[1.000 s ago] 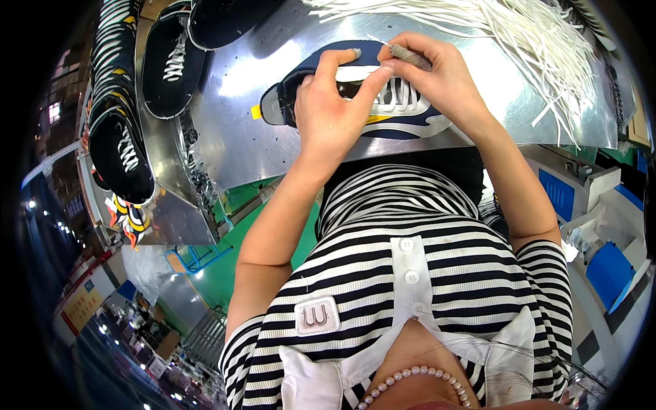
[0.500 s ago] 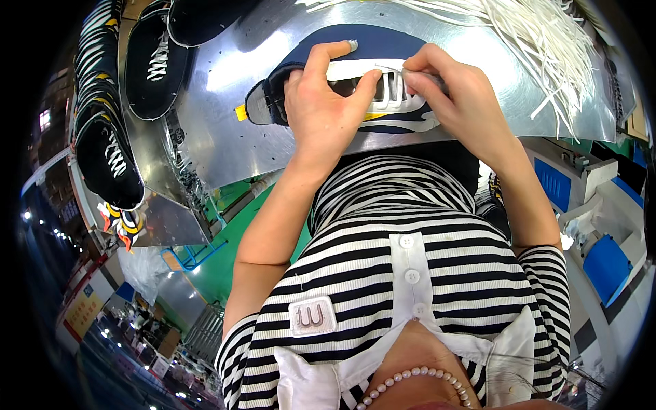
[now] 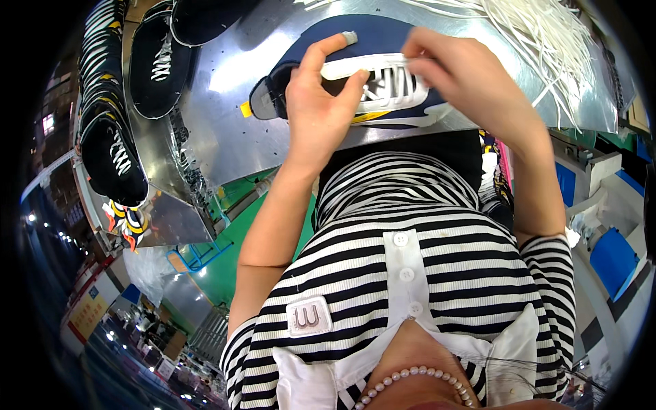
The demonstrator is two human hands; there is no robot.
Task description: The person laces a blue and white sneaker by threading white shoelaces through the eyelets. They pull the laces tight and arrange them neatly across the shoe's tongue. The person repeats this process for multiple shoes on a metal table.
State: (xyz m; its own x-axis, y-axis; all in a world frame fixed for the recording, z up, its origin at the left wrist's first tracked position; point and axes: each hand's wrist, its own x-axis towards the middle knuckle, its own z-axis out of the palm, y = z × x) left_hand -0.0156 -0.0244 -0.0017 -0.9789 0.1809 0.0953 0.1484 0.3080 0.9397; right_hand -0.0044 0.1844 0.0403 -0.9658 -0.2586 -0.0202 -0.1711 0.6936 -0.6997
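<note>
A navy shoe upper (image 3: 403, 34) with a white eyelet band, white and yellow side trim and a yellow heel tab lies on its side on the metal table. White lace (image 3: 391, 85) runs in bars across its throat. My left hand (image 3: 320, 109) grips the upper near the opening, thumb on the white band and index finger stretched over the navy side. At the toe end of the lacing is my right hand (image 3: 471, 78), its thumb and fingers pinched together and smeared by motion. What they pinch is hidden.
Loose white laces (image 3: 533, 48) lie heaped on the far right of the metal table (image 3: 232, 137). Black laced shoe uppers (image 3: 158, 68) lie at the left, beside a stacked row of striped ones (image 3: 102, 68). A blue-and-grey machine (image 3: 608, 263) stands at lower right.
My right hand has shifted a little right and up along the lacing. The lace bars in the throat lie differently. My left hand has slid slightly left, still on the upper.
</note>
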